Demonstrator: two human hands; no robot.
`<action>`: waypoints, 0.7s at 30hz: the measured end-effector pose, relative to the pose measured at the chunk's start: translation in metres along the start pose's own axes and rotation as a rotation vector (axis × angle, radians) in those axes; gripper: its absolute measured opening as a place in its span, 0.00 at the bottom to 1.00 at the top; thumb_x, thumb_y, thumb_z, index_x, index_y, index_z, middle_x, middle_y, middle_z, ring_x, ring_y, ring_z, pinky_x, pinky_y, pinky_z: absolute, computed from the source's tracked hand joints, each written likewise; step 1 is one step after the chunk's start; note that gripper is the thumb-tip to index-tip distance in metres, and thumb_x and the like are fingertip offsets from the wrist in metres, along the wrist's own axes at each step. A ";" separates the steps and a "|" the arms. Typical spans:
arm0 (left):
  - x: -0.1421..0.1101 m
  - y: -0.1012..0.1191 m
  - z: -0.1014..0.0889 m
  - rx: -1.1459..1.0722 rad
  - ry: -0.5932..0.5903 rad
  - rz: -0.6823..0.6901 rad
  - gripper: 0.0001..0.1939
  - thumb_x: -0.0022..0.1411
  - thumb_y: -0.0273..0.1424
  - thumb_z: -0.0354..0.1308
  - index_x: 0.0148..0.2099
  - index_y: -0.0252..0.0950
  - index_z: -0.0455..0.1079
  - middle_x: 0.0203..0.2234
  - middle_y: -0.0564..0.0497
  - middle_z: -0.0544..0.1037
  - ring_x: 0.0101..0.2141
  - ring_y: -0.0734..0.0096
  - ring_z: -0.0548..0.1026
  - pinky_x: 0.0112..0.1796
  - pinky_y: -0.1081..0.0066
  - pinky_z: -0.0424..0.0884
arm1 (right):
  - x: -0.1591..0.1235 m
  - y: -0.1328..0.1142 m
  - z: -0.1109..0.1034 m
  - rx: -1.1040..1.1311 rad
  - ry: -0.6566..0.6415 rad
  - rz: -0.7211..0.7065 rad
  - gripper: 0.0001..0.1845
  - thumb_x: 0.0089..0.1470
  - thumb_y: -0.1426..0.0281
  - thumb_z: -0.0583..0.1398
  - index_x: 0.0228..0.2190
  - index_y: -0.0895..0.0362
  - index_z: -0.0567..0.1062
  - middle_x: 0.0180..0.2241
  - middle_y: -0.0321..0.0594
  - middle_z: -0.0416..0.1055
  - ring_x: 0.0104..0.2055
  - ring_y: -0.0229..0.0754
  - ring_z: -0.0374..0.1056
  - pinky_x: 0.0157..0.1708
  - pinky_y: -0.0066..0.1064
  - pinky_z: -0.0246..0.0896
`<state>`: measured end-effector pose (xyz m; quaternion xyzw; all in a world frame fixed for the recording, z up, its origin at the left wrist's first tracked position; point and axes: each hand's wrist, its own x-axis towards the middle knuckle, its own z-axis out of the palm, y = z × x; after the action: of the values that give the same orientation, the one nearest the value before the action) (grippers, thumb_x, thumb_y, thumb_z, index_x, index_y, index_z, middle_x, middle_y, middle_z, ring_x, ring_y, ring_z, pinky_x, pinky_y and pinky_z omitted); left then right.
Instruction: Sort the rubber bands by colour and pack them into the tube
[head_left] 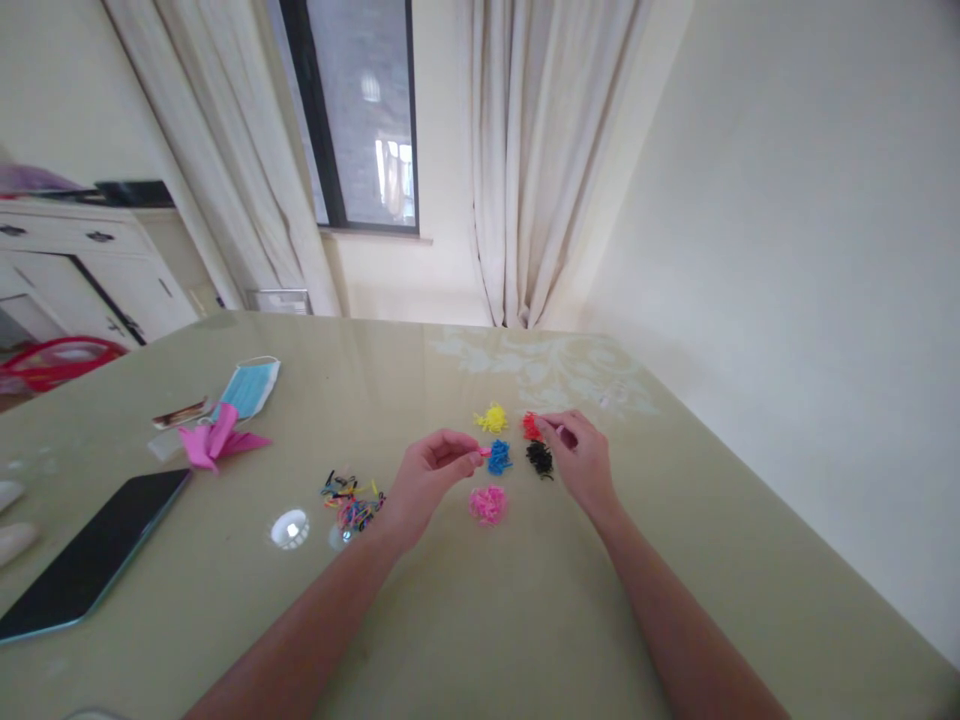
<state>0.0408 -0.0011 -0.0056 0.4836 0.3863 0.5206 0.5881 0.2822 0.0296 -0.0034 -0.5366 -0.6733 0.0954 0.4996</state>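
Fingers [469,461] of the left hand [424,482] are clamped on a small pinkish-red piece [485,452], which juts out from the fingertips toward the right, its long axis running roughly left to right. It is above the table [555,620] or close to its surface, by the left edge of the blue pile [499,457]; whether it touches that pile I cannot tell.

The right hand [583,462] reaches in from the right, its thumb and forefinger tips close together at the red pile [531,427]; whether they grip a strand I cannot tell.

The yellow pile [493,418] lies left of the red one, on the far side of the blue. The black pile [539,459] is right of the blue, and the pink pile [488,505] is nearer. Left of the left hand is a loose mixed-colour pile [354,503], its strands pointing various ways. Farther left, a dark-screened tablet [94,550] lies with its long axis from near left to far right, the folded pink paper [216,440] just beyond its far end.
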 end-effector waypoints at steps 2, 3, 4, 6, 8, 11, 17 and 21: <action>0.000 -0.001 0.001 -0.001 0.007 0.004 0.14 0.54 0.39 0.75 0.39 0.37 0.79 0.36 0.49 0.84 0.37 0.68 0.79 0.41 0.69 0.73 | -0.008 -0.020 0.004 0.112 -0.167 -0.062 0.14 0.62 0.56 0.64 0.36 0.52 0.85 0.30 0.39 0.76 0.28 0.41 0.65 0.30 0.32 0.60; 0.000 -0.001 0.001 -0.003 0.007 0.007 0.14 0.54 0.39 0.75 0.39 0.37 0.79 0.35 0.49 0.84 0.37 0.68 0.79 0.41 0.69 0.73 | -0.012 -0.028 0.007 0.156 -0.232 -0.077 0.13 0.61 0.56 0.66 0.38 0.51 0.85 0.30 0.38 0.76 0.27 0.40 0.64 0.29 0.32 0.59; 0.000 -0.001 0.001 -0.004 0.006 0.011 0.14 0.54 0.39 0.75 0.39 0.38 0.79 0.35 0.50 0.84 0.38 0.68 0.79 0.41 0.70 0.73 | -0.016 -0.035 0.011 0.188 -0.264 -0.082 0.13 0.60 0.57 0.67 0.38 0.51 0.85 0.30 0.38 0.76 0.27 0.39 0.63 0.29 0.32 0.59; -0.001 -0.003 0.001 -0.007 -0.002 0.020 0.14 0.54 0.38 0.75 0.39 0.37 0.79 0.35 0.50 0.83 0.38 0.68 0.79 0.42 0.70 0.73 | -0.022 -0.043 0.018 0.227 -0.269 -0.093 0.11 0.59 0.58 0.68 0.37 0.52 0.85 0.29 0.38 0.75 0.27 0.39 0.63 0.29 0.31 0.59; -0.001 -0.004 0.001 -0.005 -0.013 0.024 0.14 0.54 0.38 0.75 0.39 0.37 0.79 0.35 0.50 0.83 0.39 0.68 0.79 0.42 0.70 0.74 | -0.025 -0.045 0.023 0.246 -0.243 -0.102 0.10 0.60 0.60 0.67 0.35 0.53 0.85 0.28 0.38 0.73 0.28 0.39 0.63 0.29 0.32 0.59; -0.001 -0.007 0.001 0.006 -0.026 0.023 0.14 0.55 0.38 0.75 0.39 0.37 0.79 0.36 0.50 0.83 0.39 0.69 0.79 0.42 0.71 0.74 | -0.027 -0.042 0.027 0.270 -0.220 -0.112 0.09 0.61 0.62 0.67 0.33 0.54 0.85 0.27 0.38 0.72 0.27 0.39 0.63 0.29 0.32 0.58; 0.004 -0.006 -0.004 0.079 0.056 0.068 0.14 0.56 0.40 0.73 0.39 0.38 0.79 0.35 0.51 0.84 0.37 0.70 0.78 0.39 0.72 0.73 | -0.023 -0.033 0.020 0.297 -0.289 -0.084 0.07 0.60 0.63 0.67 0.33 0.53 0.85 0.27 0.38 0.74 0.27 0.39 0.62 0.27 0.32 0.57; 0.005 0.003 -0.013 0.345 -0.026 0.097 0.14 0.57 0.42 0.71 0.39 0.38 0.80 0.34 0.50 0.84 0.34 0.69 0.78 0.37 0.71 0.72 | -0.014 -0.022 0.009 0.269 -0.257 -0.035 0.08 0.59 0.62 0.67 0.33 0.53 0.86 0.27 0.38 0.74 0.26 0.39 0.62 0.27 0.32 0.56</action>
<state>0.0280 0.0057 -0.0052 0.6020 0.4386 0.4682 0.4754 0.2602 0.0126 -0.0011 -0.4368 -0.7219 0.2436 0.4783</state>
